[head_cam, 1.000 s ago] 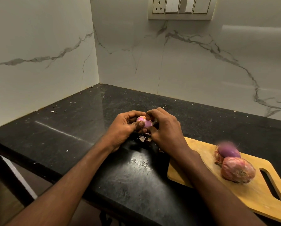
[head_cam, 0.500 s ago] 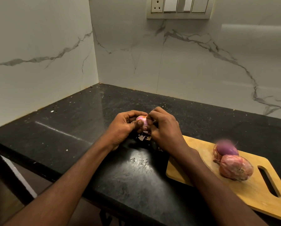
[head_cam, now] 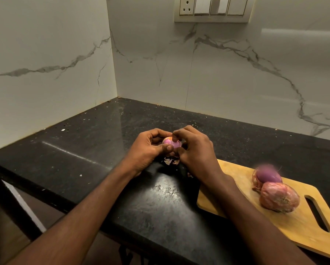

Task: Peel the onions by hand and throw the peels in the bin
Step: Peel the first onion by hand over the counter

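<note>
A small pink onion (head_cam: 172,143) is held just above the black counter between both hands. My left hand (head_cam: 148,150) grips it from the left, thumb across its front. My right hand (head_cam: 196,150) curls round its right side, with fingertips pinching at its top. Loose peel scraps (head_cam: 170,161) lie on the counter right under the hands. Two more onions rest on a wooden cutting board (head_cam: 301,228) to the right: a purple, partly peeled onion (head_cam: 268,175) and a pinkish onion (head_cam: 279,197) still in its skin. No bin is in view.
The black stone counter (head_cam: 95,142) fills a corner between two white marble walls. A switch panel with a socket (head_cam: 211,9) sits high on the back wall. The counter's front edge (head_cam: 51,196) runs diagonally at lower left. Small crumbs dot the counter.
More of the pink onion shows between my hands now. My right fingertips have shifted to its top. The hands stay in the same spot.
</note>
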{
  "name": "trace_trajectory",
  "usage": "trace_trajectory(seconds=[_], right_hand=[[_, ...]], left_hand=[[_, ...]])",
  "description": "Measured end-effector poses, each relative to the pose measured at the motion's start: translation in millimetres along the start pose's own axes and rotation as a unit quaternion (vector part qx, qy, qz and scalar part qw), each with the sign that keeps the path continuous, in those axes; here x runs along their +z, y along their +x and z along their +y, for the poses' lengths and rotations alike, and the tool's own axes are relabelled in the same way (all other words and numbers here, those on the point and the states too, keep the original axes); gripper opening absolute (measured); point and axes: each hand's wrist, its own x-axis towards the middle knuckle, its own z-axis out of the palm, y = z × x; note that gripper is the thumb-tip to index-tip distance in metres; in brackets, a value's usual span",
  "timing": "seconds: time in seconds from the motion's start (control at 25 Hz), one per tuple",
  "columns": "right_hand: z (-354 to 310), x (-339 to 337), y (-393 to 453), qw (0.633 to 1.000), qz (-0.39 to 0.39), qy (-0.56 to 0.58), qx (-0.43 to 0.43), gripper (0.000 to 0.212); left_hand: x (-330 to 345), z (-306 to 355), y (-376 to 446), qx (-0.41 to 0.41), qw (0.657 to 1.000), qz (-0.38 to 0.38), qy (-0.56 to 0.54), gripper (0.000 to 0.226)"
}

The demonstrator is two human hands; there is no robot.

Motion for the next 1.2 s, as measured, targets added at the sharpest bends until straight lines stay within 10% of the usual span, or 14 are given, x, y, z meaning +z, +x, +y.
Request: trace_trajectory(seconds=[0.88, 1.2], right_hand=[[-0.2, 1.3, 5.3, 0.978, 0.068, 0.146, 0.132, 0.018], [-3.8, 1.9, 0.6, 0.998, 0.046, 0.021, 0.031, 0.017]], left_hand=[[-0.3, 0.6, 0.3, 0.016, 0.996, 0.050, 0.071, 0.062], [2.6, -3.7, 2.0, 0.048, 0.988, 0.024, 0.146, 0.060]])
